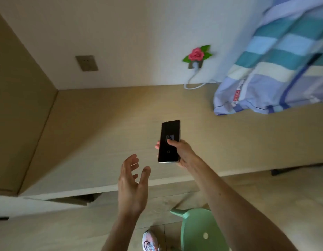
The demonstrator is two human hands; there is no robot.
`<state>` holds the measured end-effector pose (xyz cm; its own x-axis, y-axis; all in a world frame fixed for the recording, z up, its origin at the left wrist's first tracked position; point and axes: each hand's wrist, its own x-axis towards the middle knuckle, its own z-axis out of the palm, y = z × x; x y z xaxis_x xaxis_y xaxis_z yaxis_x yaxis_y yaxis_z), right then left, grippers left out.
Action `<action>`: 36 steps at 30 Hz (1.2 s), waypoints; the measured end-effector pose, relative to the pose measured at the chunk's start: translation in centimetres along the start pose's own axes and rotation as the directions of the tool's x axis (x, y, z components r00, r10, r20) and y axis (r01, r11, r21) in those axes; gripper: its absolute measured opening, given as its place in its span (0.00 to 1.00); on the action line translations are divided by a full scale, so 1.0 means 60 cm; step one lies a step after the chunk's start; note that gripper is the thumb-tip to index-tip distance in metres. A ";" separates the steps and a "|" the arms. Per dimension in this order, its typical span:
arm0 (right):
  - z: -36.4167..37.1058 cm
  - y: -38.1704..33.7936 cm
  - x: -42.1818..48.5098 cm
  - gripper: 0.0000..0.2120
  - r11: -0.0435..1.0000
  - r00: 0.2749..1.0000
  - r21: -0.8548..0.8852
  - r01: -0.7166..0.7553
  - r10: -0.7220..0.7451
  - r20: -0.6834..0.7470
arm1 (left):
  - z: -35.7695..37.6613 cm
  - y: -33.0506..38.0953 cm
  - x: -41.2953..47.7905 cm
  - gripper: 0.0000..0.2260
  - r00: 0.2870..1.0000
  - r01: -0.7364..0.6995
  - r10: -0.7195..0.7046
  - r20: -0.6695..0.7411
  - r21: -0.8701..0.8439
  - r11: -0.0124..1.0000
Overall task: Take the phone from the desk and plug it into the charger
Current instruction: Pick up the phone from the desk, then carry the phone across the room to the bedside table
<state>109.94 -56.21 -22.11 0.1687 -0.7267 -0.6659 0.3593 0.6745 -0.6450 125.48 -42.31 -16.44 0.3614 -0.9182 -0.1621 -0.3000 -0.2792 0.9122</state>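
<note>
While the left hand (132,183) spreads empty, right hand (182,153) fingers hold the phone (169,141) (digits blurred).

One phone (169,141), two hands (132,183) (182,153), one cable (194,82), two sockets (86,63) (195,64), one rose (197,54), one stool (202,230), one shoe (149,240).

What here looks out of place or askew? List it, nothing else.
A striped bedsheet hangs down over the right end of the desk, draping across the white charger cable so its free end is hidden. Otherwise nothing odd: the right hand holds the phone, and the left hand is open.
</note>
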 end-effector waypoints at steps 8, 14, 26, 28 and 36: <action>-0.258 -0.030 -0.285 0.28 0.957 0.983 0.244 0.160 -0.131 -0.130 | 0.196 0.115 -0.169 0.20 0.960 -0.165 0.168 0.225 -0.034 0.986; -0.494 -0.010 -0.481 0.21 0.931 0.919 0.209 0.299 -0.223 -0.324 | 0.347 0.177 -0.372 0.20 0.885 -0.297 0.285 0.368 -0.025 0.955; -0.887 0.083 -0.860 0.30 0.913 0.679 0.096 0.397 -0.222 -0.700 | 0.637 0.268 -0.740 0.15 0.664 -0.382 0.382 0.643 -0.148 0.912; -0.931 0.092 -0.904 0.31 0.887 0.630 0.121 0.446 -0.215 -0.746 | 0.675 0.290 -0.785 0.15 0.611 -0.386 0.395 0.686 -0.178 0.905; -1.082 0.103 -1.024 0.28 0.778 0.451 0.180 0.602 -0.146 -0.880 | 0.843 0.347 -0.928 0.17 0.395 -0.359 0.383 0.835 -0.243 0.901</action>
<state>42.21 1.08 -9.50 -0.7845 -0.3115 -0.5363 0.5459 0.0635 -0.8354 54.44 -11.21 -7.46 -0.7092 -0.7044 -0.0292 -0.1857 0.1467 0.9716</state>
